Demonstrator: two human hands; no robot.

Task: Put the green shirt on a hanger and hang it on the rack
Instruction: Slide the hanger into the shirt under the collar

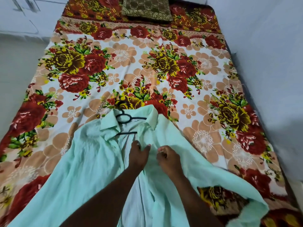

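The light green shirt (85, 164) lies spread on the bed, collar pointing away from me. A black hanger (127, 119) sits inside it, its hook sticking out past the collar and its bar showing in the open neck. My left hand (138, 157) pinches the shirt's front edge just below the collar. Close beside it, my right hand (167, 158) grips the other front edge with curled fingers. Most of the hanger is hidden under the fabric.
The bed (164, 63) carries a floral sheet in red, yellow and peach. A dark patterned pillow (146, 9) lies at the far end. Pale floor runs along the bed's left and a pale wall along its right. No rack is in view.
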